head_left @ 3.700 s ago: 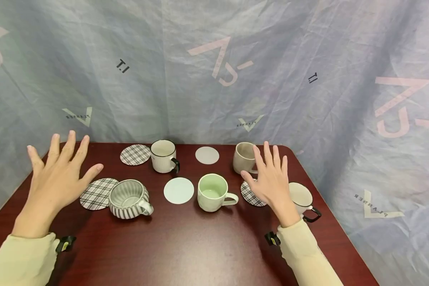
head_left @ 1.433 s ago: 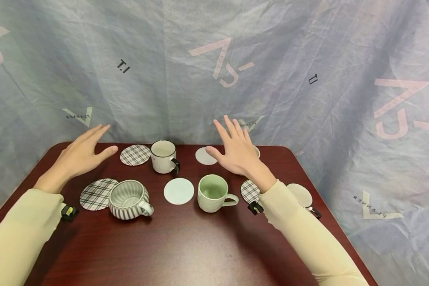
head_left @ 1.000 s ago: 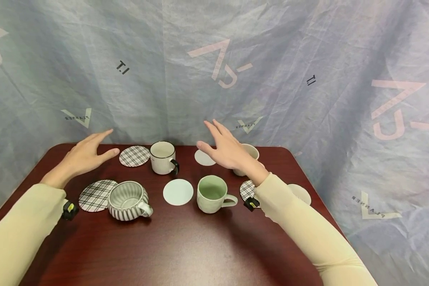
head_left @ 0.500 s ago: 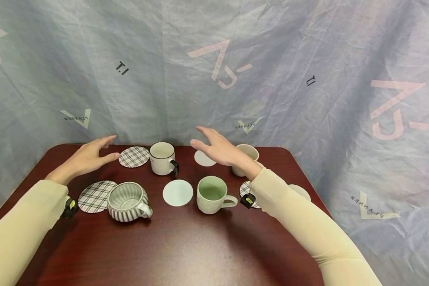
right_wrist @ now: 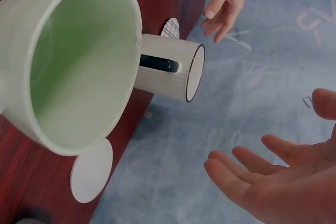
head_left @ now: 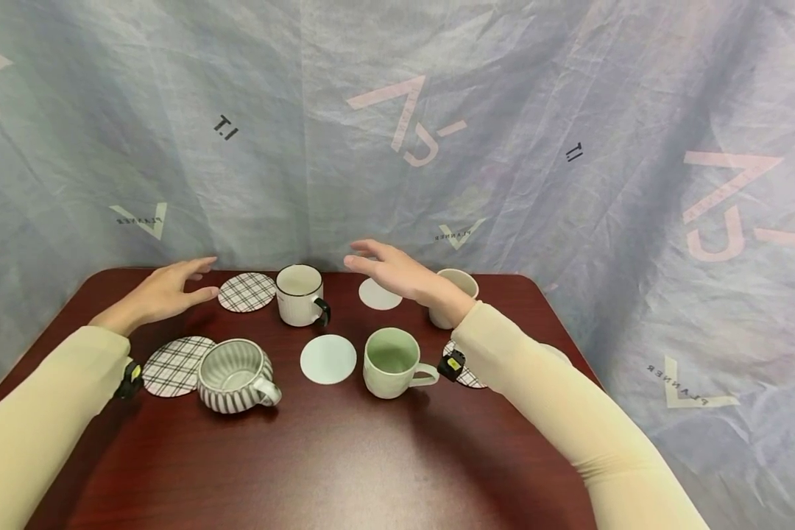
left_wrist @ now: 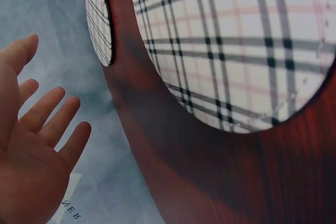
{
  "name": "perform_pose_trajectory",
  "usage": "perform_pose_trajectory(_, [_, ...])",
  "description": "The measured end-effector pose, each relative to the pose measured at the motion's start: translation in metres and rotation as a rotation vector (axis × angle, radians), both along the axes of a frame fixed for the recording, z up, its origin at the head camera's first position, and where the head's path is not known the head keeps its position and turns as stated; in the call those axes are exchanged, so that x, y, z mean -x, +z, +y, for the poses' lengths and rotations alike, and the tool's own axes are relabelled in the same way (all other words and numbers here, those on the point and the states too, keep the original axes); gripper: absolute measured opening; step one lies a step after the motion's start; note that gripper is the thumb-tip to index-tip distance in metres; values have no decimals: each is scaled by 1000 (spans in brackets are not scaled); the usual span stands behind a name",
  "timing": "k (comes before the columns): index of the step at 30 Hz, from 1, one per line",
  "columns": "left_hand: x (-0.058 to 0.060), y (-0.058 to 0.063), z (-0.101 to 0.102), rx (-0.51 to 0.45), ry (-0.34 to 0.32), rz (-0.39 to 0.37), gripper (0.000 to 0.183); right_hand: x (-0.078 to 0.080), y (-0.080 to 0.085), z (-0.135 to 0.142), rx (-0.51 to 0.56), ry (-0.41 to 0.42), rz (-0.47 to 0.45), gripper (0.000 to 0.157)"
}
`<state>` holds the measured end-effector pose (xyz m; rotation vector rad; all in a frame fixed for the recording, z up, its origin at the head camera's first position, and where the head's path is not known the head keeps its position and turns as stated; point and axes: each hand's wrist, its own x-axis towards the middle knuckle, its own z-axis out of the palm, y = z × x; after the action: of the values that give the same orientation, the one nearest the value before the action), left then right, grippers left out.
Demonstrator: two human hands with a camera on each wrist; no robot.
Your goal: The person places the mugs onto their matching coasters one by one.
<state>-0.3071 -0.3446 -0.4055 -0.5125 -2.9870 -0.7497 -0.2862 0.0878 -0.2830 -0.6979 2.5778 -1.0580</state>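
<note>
My left hand [head_left: 165, 293] hovers over the table's left side, its loosely bent fingers holding nothing, left of a plaid coaster [head_left: 245, 292]. My right hand [head_left: 404, 274] hangs above the back white coaster [head_left: 379, 296], thumb apart from the fingers and nothing held. Between the hands stands a white ribbed mug [head_left: 299, 300] with black rim and handle. In front are a pale green mug [head_left: 391, 368], a grey-white striped mug [head_left: 232, 379], a front white coaster [head_left: 327, 359] and a second plaid coaster [head_left: 172, 368]. A beige mug [head_left: 462, 283] sits partly behind my right wrist.
My right sleeve partly covers a third plaid coaster [head_left: 469, 378] and nearly all of a white mug [head_left: 556, 352] near the right edge. A grey printed cloth [head_left: 305, 147] hangs directly behind the dark red table [head_left: 305, 464].
Both hands have turned from spread fingers to looser ones. The right hand has moved left from near the beige mug; the left has moved a little right. Mugs and coasters stay put.
</note>
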Motion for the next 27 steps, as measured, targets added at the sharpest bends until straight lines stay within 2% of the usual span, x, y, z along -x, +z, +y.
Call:
perform_pose_trajectory(4, [4,-5,-2,-1,-6,-18,75,4,-2,-4,101,2,-125,58])
perform_pose_trajectory(8, [8,-9,-4,6,-6,-43,75,8,-4,-11,146,-6,-219,55])
perform_pose_trajectory(20, [14,-19,-8,31,-9,-128,73,18,-11,-23,102,15,-351,49])
perform_pose_trajectory(27, [18,-25,-10,53,-14,-144,69,22,-17,-28,62,37,-365,50])
